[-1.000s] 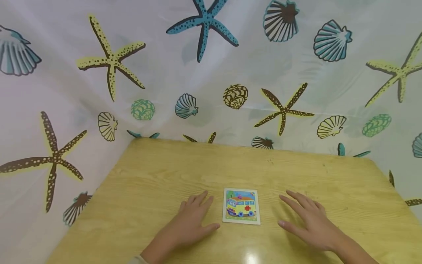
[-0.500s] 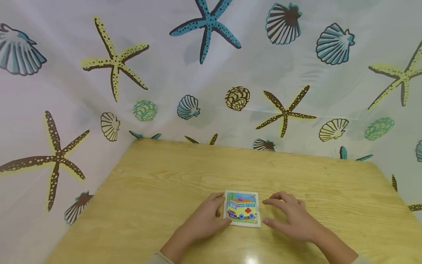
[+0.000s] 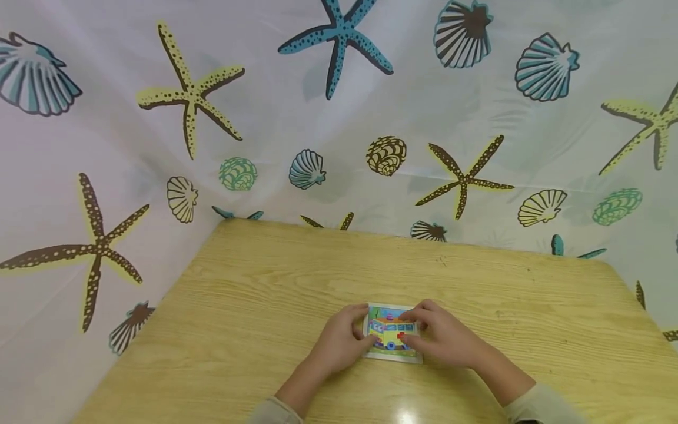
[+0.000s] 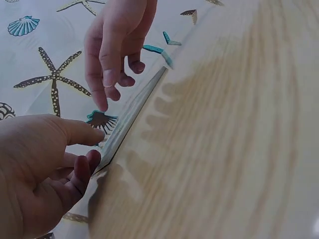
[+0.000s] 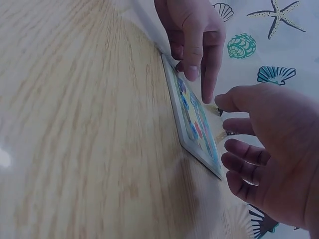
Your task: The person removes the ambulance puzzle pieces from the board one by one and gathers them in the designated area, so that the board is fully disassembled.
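Two hands flanking a square picture board. The board (image 3: 392, 325) lies flat on the wooden table (image 3: 265, 294), low and right of centre in the head view, between the left hand (image 3: 339, 341) on its left and the right hand (image 3: 447, 337) on its right. This placement between opposed hands appears to be the governing relation. Being nearly square, the board has no marked long axis; its printed van (image 3: 391, 335) runs left to right. In the head view both thumbs overlap its face, and the right fingers overlap its upper right part. The hands are apart, fingers loosely bent, neither clamped on the board. In the left wrist view, left fingertips lie just beside the near corner, contact uncertain; at lower right in the right wrist view, right fingertips appear slightly clear of the edge. The left hand thus seems marginally nearer.
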A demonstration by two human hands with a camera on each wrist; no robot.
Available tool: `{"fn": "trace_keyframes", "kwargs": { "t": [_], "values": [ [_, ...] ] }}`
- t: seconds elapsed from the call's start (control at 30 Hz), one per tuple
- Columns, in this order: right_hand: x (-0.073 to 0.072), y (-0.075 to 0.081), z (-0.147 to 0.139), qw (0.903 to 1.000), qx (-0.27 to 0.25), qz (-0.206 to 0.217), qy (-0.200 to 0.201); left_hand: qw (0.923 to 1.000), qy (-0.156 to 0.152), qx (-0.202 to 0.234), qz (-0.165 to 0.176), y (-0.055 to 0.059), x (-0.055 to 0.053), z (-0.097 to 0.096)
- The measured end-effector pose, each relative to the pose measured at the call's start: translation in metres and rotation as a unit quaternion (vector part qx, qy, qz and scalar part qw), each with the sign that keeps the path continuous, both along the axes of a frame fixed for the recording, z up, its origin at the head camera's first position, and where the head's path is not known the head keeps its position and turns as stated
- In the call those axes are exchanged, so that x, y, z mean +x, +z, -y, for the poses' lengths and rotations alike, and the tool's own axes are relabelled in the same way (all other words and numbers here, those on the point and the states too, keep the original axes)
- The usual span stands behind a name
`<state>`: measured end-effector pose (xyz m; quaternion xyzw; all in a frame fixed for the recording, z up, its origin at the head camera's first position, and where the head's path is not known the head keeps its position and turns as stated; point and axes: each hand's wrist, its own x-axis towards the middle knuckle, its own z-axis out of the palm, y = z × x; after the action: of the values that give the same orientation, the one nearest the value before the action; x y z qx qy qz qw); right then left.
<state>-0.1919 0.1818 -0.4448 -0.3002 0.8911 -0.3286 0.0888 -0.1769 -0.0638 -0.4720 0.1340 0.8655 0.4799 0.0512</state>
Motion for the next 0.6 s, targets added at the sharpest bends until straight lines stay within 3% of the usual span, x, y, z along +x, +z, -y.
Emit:
{"fn": "trace_keyframes", "kwargs": {
  "t": [0.23,0.6],
  "values": [
    [-0.015,-0.004,0.025,0.9999,0.011,0.0,0.01,0.9996,-0.011,-0.007,-0.025,-0.006,-0.002,0.003],
    [-0.025,-0.014,0.047,0.9976,0.068,-0.002,-0.012,0.999,-0.033,0.028,0.007,-0.01,-0.001,0.007]
  ]
}}
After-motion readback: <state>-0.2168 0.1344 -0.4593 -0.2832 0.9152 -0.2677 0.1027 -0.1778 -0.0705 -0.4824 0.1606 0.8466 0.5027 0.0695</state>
